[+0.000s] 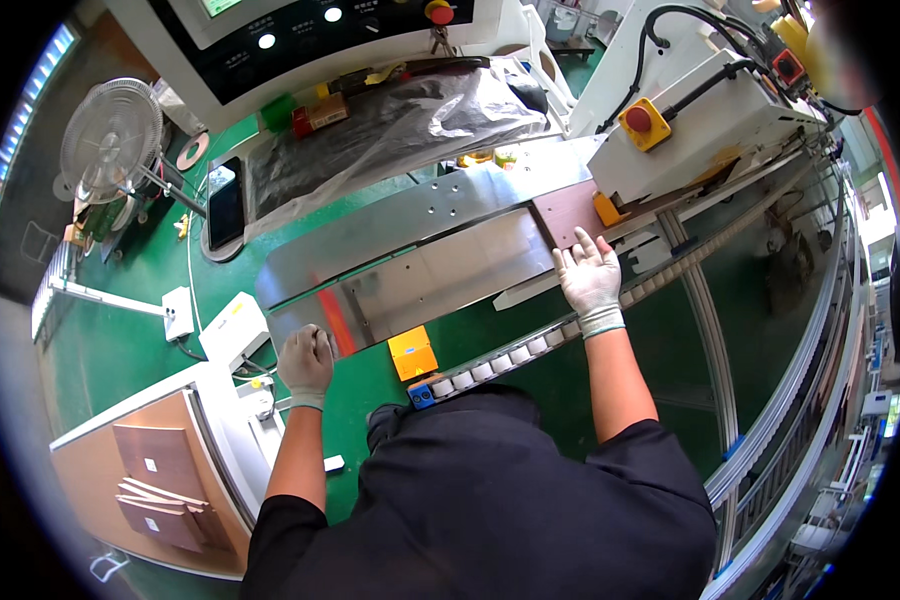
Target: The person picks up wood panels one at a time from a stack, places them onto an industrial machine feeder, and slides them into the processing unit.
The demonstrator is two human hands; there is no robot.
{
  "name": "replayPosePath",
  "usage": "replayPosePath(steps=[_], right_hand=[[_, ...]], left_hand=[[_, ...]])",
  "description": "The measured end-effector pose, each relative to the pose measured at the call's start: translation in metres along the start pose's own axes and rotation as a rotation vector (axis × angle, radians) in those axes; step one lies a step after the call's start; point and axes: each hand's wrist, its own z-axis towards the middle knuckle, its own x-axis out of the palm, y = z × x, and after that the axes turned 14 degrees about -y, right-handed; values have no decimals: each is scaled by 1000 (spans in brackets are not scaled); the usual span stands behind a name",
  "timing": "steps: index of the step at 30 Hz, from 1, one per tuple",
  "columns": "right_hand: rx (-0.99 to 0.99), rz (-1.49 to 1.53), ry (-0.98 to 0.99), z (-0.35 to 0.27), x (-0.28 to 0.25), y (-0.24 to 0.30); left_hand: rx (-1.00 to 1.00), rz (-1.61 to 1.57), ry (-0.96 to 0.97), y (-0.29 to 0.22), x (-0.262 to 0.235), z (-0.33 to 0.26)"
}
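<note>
My left hand (307,366), in a pale glove, is curled closed at the left end of a long metal plate (440,280). Whether anything is inside its fingers is hidden. An orange-red stripe (334,318) crosses the plate beside it. My right hand (588,272), gloved too, is turned palm up with its fingers apart and holds nothing. It is nearest to a pinkish-brown board (566,212) at the plate's right end, below the white machine housing (710,135). Contact between this hand and the plate's edge cannot be made out.
A row of white rollers (520,355) runs in front of me, near a yellow box (412,353). Red emergency button (638,119) sits on the machine. A phone (225,203) and a fan (112,140) stand left; brown panels (160,465) lie on a lower-left table.
</note>
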Motion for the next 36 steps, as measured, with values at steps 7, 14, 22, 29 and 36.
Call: replayPosePath(steps=[7,14,22,29,36], right_hand=[[-279,-564,-2,-20,21,-138],[-1321,-1687,771,-69,49,-244],[-1185,-1635,823,-46,56,-261],[-1340,-1699,750,-32,57,-265],[-1402,-1761,701,-22,57,-271]], left_hand=[[-76,-130,-69,5,-7,-2],[-426,-369,142,22,-83,-30],[-986,38,-721,173,-229,-188],[-1429,399,-1363,297,-346,-278],[-1753,-80,-1366,333,-355,-303]])
